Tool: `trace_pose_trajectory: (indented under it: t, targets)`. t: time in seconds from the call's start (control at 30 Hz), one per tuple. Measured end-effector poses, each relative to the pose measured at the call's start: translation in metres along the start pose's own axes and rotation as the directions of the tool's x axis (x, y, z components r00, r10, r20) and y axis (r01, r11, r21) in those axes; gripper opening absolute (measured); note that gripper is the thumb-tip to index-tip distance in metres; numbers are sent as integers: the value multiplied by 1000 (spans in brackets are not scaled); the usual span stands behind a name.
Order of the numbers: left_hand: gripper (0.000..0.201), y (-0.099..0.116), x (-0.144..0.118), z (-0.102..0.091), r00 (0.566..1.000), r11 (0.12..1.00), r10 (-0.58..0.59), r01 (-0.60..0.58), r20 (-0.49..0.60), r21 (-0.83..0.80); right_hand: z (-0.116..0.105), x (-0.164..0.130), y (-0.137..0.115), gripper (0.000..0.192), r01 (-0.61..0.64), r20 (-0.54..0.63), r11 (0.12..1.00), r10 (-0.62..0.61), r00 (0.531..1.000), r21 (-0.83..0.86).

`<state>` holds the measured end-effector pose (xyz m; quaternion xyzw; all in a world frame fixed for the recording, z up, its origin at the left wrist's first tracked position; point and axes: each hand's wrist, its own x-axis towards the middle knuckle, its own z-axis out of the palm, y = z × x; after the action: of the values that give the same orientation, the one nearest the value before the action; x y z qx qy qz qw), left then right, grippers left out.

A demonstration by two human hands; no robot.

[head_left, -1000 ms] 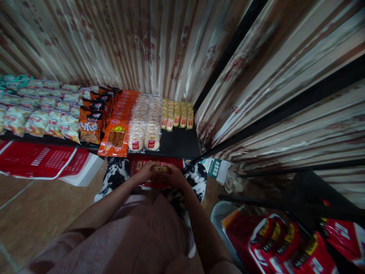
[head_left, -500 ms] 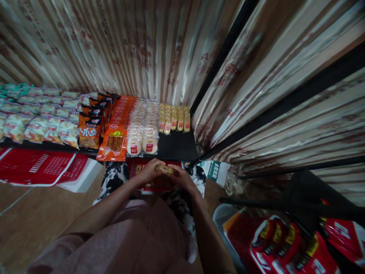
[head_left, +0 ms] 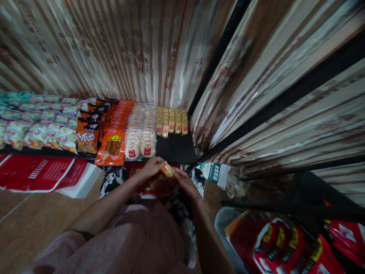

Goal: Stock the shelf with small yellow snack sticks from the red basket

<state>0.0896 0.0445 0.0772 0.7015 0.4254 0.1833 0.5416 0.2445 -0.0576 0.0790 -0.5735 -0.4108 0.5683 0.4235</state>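
Note:
Between my two hands is a small yellow snack packet point(head_left: 167, 170) with a red label, held over my lap just in front of the shelf edge. My left hand point(head_left: 153, 167) pinches its left end, and the fingers of my right hand point(head_left: 184, 180) close on its right end. Below them a red bag point(head_left: 144, 188) lies on my lap, with more small packets partly visible in it. Rows of similar yellow packets point(head_left: 171, 121) stand on the black shelf point(head_left: 176, 148), beside two rows of round white rice crackers point(head_left: 140, 131) in clear wrappers.
Left along the shelf are an orange snack bag point(head_left: 115, 133), brown-and-orange packets point(head_left: 88, 135) and white packets point(head_left: 37, 133). A red package point(head_left: 42, 173) lies low at the left. At the lower right, a grey bin point(head_left: 224, 220) holds red bags point(head_left: 285, 243). Black frame bars point(head_left: 285, 104) cross before the curtain.
The packet between my hands has turned so its yellow, red-labelled face shows. My right hand has lowered slightly, and more of the bag on my lap is visible.

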Motion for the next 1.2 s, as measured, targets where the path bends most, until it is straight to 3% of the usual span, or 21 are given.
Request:
trace_pose_trajectory:
  t: [0.13, 0.6, 0.9, 1.2]
  targets:
    - [35, 7, 2, 4, 992, 988, -116, 119, 39, -94, -1, -1, 0, 50, -28, -48, 999, 30, 998, 24]
    - [37, 13, 1, 14, 960, 930, -268, 280, 83, -239, -9, 7, 6, 44, -33, -170, 997, 45, 984, 69]
    - [48, 7, -10, 17, 930, 905, -320, 356, 180, -231, -18, 19, 7, 46, -54, -138, 996, 63, 988, 66]
    - [49, 11, -19, 23, 914, 870, -358, 401, 193, -287, -20, 29, -3, 50, -76, -123, 997, 76, 989, 10]
